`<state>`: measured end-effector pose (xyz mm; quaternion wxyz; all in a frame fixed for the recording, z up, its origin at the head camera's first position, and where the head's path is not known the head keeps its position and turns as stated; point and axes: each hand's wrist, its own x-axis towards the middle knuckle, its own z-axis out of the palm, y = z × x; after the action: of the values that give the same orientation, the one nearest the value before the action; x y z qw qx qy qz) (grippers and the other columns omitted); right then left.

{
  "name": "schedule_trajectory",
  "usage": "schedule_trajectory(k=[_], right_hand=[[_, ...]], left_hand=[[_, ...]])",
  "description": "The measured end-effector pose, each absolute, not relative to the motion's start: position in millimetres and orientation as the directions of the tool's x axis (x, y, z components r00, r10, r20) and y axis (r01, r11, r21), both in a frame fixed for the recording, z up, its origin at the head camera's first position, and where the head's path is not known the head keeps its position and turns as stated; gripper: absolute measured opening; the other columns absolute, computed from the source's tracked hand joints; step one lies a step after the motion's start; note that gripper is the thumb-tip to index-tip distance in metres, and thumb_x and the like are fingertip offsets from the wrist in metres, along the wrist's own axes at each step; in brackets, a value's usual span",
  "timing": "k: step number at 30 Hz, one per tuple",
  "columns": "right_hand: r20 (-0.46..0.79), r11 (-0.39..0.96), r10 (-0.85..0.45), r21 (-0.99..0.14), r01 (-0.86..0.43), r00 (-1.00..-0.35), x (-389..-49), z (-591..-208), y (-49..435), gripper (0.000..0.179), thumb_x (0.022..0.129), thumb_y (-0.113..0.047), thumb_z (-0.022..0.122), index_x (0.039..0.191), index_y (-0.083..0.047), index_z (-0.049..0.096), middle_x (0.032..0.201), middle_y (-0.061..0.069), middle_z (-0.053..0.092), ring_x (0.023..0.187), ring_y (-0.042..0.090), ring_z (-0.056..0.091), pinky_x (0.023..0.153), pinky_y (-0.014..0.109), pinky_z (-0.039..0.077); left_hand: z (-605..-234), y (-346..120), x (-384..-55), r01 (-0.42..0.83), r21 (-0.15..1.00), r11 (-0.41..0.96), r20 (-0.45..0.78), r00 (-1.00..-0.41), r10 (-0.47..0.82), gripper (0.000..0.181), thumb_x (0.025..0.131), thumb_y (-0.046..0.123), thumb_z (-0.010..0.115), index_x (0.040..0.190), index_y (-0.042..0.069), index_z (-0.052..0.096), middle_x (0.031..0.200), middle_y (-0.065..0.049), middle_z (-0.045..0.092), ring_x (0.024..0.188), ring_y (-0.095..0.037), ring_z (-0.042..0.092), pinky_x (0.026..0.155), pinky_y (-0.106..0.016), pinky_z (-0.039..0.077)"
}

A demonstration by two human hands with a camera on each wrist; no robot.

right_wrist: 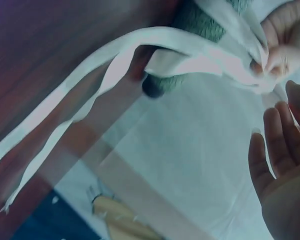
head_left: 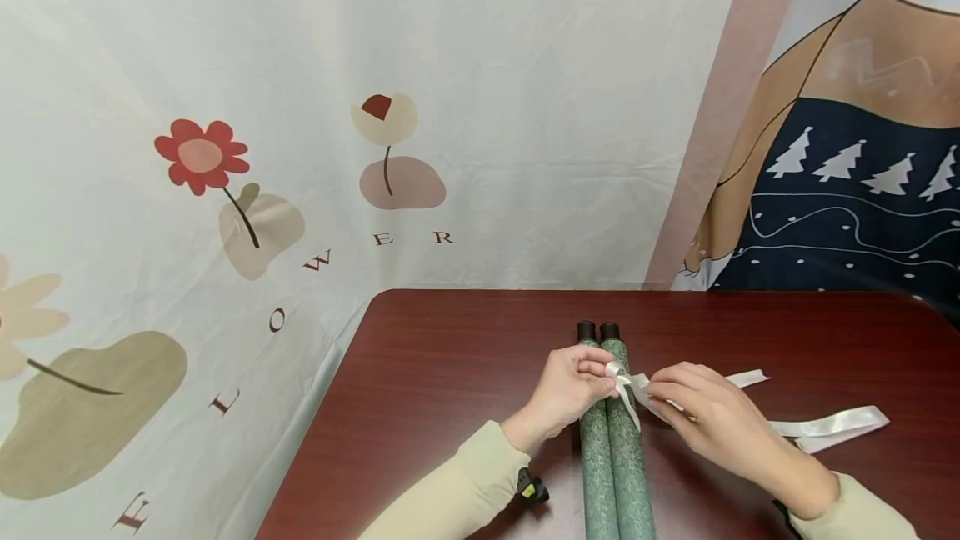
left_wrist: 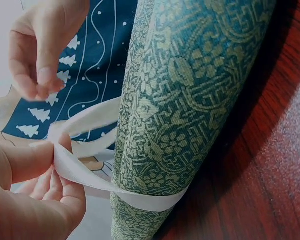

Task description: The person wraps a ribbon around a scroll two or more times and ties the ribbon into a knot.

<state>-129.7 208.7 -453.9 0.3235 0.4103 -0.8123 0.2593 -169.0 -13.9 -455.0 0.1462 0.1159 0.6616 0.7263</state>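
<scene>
Two green brocade-patterned rolls (head_left: 632, 482) with dark end knobs (head_left: 610, 330) lie side by side on the table. A white satin ribbon (left_wrist: 152, 202) wraps round them close to the knobs. My left hand (head_left: 564, 390), above the left roll, pinches the gathered ribbon between thumb and fingers. On the right, my right hand (head_left: 716, 415) hovers beside the ribbon. Its fingers look loosely bent and apart from the ribbon in the left wrist view, with nothing seen between them. Ribbon loops stand out from the pinch, while long tails (head_left: 840, 425) trail off to the right.
A glossy reddish-brown table (head_left: 420, 407) carries the rolls. Behind it hangs a pale curtain (head_left: 525, 107) printed with flowers, letters and a figure in dark blue. A black band with a small device (head_left: 532, 488) is at the left wrist.
</scene>
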Motion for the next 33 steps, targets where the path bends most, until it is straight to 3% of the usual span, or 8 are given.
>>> schedule_trajectory(k=[5,14,18,24,29,33], right_hand=[[0.733,0.51,-0.539,-0.11,-0.853,-0.416,-134,-459,190,0.039,0.112,-0.034,0.049,0.11,-0.007,0.077,0.111,0.001,0.069,0.094,0.017,0.064,0.083,0.032,0.05],[0.748,0.58,-0.514,-0.058,-0.813,-0.42,-142,-474,175,0.05,0.112,-0.042,0.043,0.113,-0.003,0.075,0.11,0.006,0.07,0.091,0.022,0.066,0.077,0.041,0.052],[0.762,0.605,-0.5,-0.033,-0.795,-0.412,-143,-478,171,0.051,0.115,-0.036,0.039,0.111,0.0,0.075,0.105,0.008,0.072,0.088,0.024,0.068,0.077,0.04,0.053],[0.794,0.595,-0.485,-0.007,-0.803,-0.366,-145,-478,170,0.052,0.116,-0.026,0.035,0.107,0.005,0.076,0.097,0.01,0.075,0.081,0.025,0.069,0.074,0.038,0.056],[0.778,0.59,-0.49,-0.037,-0.807,-0.394,-147,-477,172,0.054,0.115,-0.026,0.033,0.103,0.004,0.077,0.093,0.007,0.075,0.079,0.024,0.068,0.072,0.036,0.055],[0.756,0.596,-0.489,-0.075,-0.8,-0.436,-148,-476,173,0.054,0.114,-0.028,0.034,0.1,0.001,0.077,0.091,0.006,0.073,0.079,0.023,0.067,0.071,0.038,0.056]], left_hand=[[-456,-14,-170,-0.052,0.994,-0.095,-0.014,-0.932,0.363,0.035,0.086,-0.022,0.067,0.12,-0.016,0.064,0.082,-0.007,0.066,0.071,-0.012,0.067,0.076,-0.036,0.063],[-455,-15,-167,-0.083,0.996,-0.036,-0.064,-0.931,0.36,0.036,0.085,-0.015,0.074,0.12,-0.007,0.066,0.083,-0.01,0.075,0.075,-0.013,0.07,0.074,-0.031,0.06],[-455,-16,-167,-0.096,0.995,-0.025,-0.082,-0.933,0.352,0.036,0.086,-0.015,0.075,0.12,-0.007,0.066,0.086,-0.013,0.077,0.077,-0.014,0.072,0.074,-0.03,0.06],[-454,-15,-168,-0.103,0.994,-0.035,-0.086,-0.938,0.336,0.037,0.084,-0.015,0.077,0.119,-0.009,0.066,0.082,-0.007,0.075,0.073,-0.011,0.069,0.073,-0.027,0.059],[-454,-17,-167,-0.103,0.994,-0.047,-0.082,-0.939,0.335,0.037,0.083,-0.016,0.078,0.117,-0.01,0.066,0.081,-0.005,0.074,0.07,-0.009,0.066,0.07,-0.025,0.058],[-454,-19,-162,0.02,0.998,0.065,-0.001,-0.95,0.311,0.024,0.084,-0.012,0.077,0.107,-0.007,0.071,0.08,-0.001,0.072,0.068,-0.006,0.064,0.067,-0.022,0.056]])
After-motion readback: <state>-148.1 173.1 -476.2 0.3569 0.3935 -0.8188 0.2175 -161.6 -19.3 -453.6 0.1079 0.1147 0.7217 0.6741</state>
